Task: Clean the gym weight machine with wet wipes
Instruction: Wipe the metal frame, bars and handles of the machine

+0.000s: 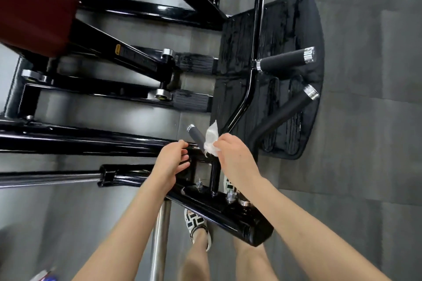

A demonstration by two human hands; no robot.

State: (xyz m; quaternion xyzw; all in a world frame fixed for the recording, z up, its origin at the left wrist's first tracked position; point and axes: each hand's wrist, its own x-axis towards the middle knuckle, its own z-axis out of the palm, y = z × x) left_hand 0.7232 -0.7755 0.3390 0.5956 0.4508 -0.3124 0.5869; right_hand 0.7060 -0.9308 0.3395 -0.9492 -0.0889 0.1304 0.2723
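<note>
I look down on a black weight machine (137,141) with glossy steel tubes. My right hand (235,157) pinches a crumpled white wet wipe (211,138) against a short grey foam handle (196,136) with a chrome end cap. My left hand (172,159) hovers just left of that handle with its fingers loosely curled, holding nothing, above the black frame bar. Whether it touches the bar is unclear.
Further foam grips (285,59) (287,112) stick out over a black footplate (296,29) at right. A dark red seat pad (34,7) is at top left. A chrome bar (45,178) runs left; a chrome post (159,242) stands beside my patterned shoe (197,223). Grey rubber floor tiles surround everything.
</note>
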